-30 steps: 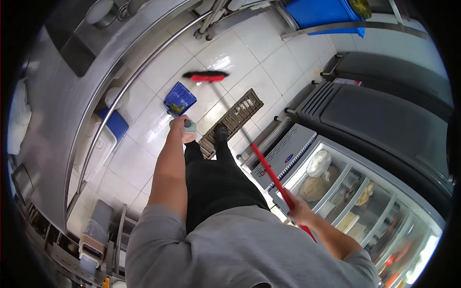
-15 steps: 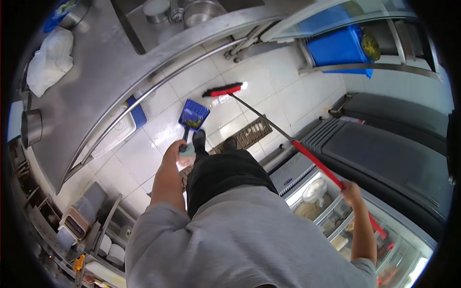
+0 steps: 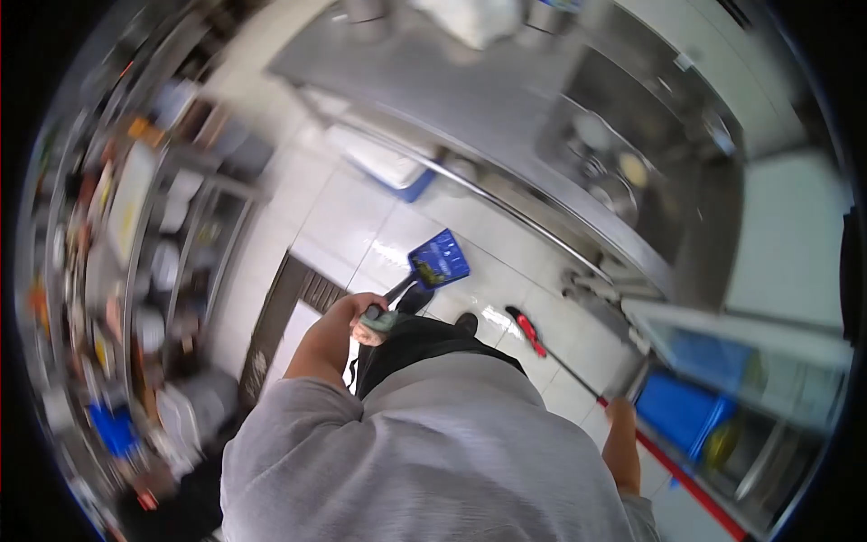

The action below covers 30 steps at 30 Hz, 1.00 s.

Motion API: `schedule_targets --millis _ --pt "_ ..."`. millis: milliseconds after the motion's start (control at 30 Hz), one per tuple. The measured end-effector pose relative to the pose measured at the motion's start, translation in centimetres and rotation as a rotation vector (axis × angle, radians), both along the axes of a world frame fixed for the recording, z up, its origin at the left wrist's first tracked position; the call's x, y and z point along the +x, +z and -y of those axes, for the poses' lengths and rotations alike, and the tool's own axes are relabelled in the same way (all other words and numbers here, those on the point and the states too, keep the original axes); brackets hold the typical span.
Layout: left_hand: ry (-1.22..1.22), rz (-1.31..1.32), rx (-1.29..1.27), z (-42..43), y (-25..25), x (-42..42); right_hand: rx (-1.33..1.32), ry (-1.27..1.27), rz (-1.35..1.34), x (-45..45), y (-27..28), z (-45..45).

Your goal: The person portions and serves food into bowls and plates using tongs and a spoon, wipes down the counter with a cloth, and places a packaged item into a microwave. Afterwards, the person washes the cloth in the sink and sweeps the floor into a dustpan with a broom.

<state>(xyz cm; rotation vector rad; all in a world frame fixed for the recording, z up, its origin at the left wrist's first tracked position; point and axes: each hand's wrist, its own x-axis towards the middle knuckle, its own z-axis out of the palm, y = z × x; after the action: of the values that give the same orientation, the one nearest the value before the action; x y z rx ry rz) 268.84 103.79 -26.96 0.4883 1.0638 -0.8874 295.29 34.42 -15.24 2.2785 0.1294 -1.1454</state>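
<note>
My left hand (image 3: 364,316) is closed round the dark handle of a blue dustpan (image 3: 442,253). Some yellow-green scraps (image 3: 428,274) lie in the pan, which hangs low over the white floor tiles, near my dark shoes. Something pale green (image 3: 379,321) is also at this hand; I cannot make out what it is. Off to the right, my right hand (image 3: 620,412) grips the red and black stick of a broom (image 3: 668,462). Its red head with black bristles (image 3: 526,331) is at the floor, a short way right of my feet.
A steel counter (image 3: 433,81) with a sink (image 3: 591,126) runs across ahead. Under it sits a white container with a blue base (image 3: 379,163). Cluttered, blurred shelves (image 3: 172,244) stand on the left. A floor drain grate (image 3: 321,291) is near my left arm. An open glass door (image 3: 750,352) and a blue bin (image 3: 684,411) are at right.
My body and view have turned, so the counter sits ahead and the shelves loom larger at left. The broom head is nearer my feet, and my right hand grips further along the stick.
</note>
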Motion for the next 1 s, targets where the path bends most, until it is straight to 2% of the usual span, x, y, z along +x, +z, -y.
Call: schedule_targets --millis 67,100,133,167,200,233,267,400,467,500,600,633,733,833,900,1000 --pt "0.237 0.06 -0.012 3.2 1.2 -3.8 -0.238 0.207 -0.449 4.7 -4.2 0.5" --pt "0.339 0.091 0.026 4.8 2.0 -5.3 -0.228 0.297 -0.629 7.0 -5.6 0.1" --pt "0.42 0.04 0.145 6.8 5.5 -5.7 -0.229 0.383 -0.805 9.3 -7.2 -0.1" --pt "0.51 0.05 0.222 8.5 5.8 -7.3 -0.253 0.489 -0.798 11.5 -9.2 0.5" --pt "0.601 0.052 0.299 10.2 5.9 -9.2 -0.275 0.551 -0.727 13.0 -8.9 -1.1" --pt "0.662 0.069 0.225 11.6 5.1 -11.5 -0.286 0.586 -0.591 14.0 -7.7 -3.8" --pt "0.714 0.054 0.268 13.5 5.6 -13.1 -0.282 0.623 -0.466 14.8 -7.1 -5.6" --pt "0.935 -0.028 0.313 19.0 10.3 -18.4 -0.155 0.749 -0.162 16.3 -3.2 -13.9" --pt "1.067 -0.033 0.317 20.2 11.7 -21.8 -0.102 0.812 -0.092 16.0 -2.1 -18.5" --pt "1.154 0.008 0.305 20.7 10.5 -23.9 -0.129 0.847 -0.107 16.0 -2.5 -21.0" --pt "1.357 0.06 0.396 21.2 12.5 -27.1 -0.315 0.988 -0.197 16.1 -6.7 -28.7" --pt "1.4 0.076 0.401 21.0 11.9 -28.4 -0.281 1.087 -0.156 15.0 -7.1 -30.7" --pt "1.589 0.135 0.477 19.6 10.2 -30.6 -0.345 1.161 -0.116 9.0 -7.3 -36.1" --pt "1.754 0.123 0.556 17.4 11.9 -32.3 -0.39 1.269 -0.195 3.0 -7.6 -39.3" --pt "1.89 0.157 0.619 15.9 12.8 -34.8 -0.365 1.347 -0.137 -1.2 -5.3 -41.0" --pt "2.054 0.161 0.649 13.3 14.5 -40.1 -0.297 1.389 -0.116 -6.3 -4.8 -45.0"
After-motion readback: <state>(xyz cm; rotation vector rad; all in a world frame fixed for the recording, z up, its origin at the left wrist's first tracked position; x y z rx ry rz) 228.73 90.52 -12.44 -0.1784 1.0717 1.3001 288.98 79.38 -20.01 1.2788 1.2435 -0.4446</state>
